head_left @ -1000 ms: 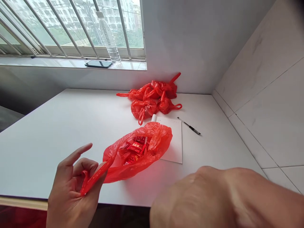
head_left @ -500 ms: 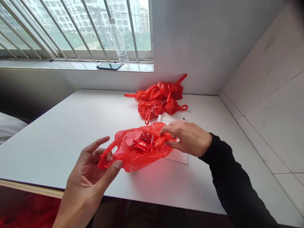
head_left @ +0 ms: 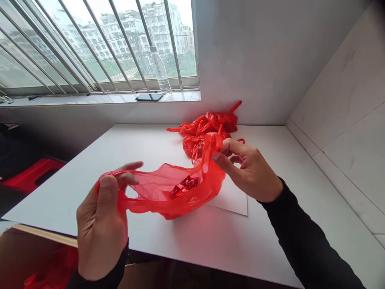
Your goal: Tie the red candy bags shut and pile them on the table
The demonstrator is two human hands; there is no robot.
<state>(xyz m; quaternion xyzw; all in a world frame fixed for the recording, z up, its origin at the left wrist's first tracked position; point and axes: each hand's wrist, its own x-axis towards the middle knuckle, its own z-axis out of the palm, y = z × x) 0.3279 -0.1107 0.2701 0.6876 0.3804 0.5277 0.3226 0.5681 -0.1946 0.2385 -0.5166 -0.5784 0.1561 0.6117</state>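
A thin red plastic bag (head_left: 192, 202) is stretched sideways between my hands above the white table. My left hand (head_left: 104, 216) grips its left handle loop, thumb pressed over the plastic and a finger or two extended to the right. With thumb and fingers my right hand (head_left: 248, 164) pinches the other handle, pulled up higher. Inside the bag's mouth lie small red wrapped candies (head_left: 188, 184), partly hidden by the front side of the bag. White paper (head_left: 233, 196) lies on the table under and to the right of the bag.
Several knotted red bags (head_left: 210, 122) are piled at the table's back, near the wall. On the windowsill are a clear bottle (head_left: 162, 74) and a phone (head_left: 148, 97). Below the table's left front edge a cardboard box (head_left: 18, 253) holds red plastic.
My left hand has moved left and closed on its handle, and the right has lifted the other. The bag is now stretched wider. The view has shifted slightly.
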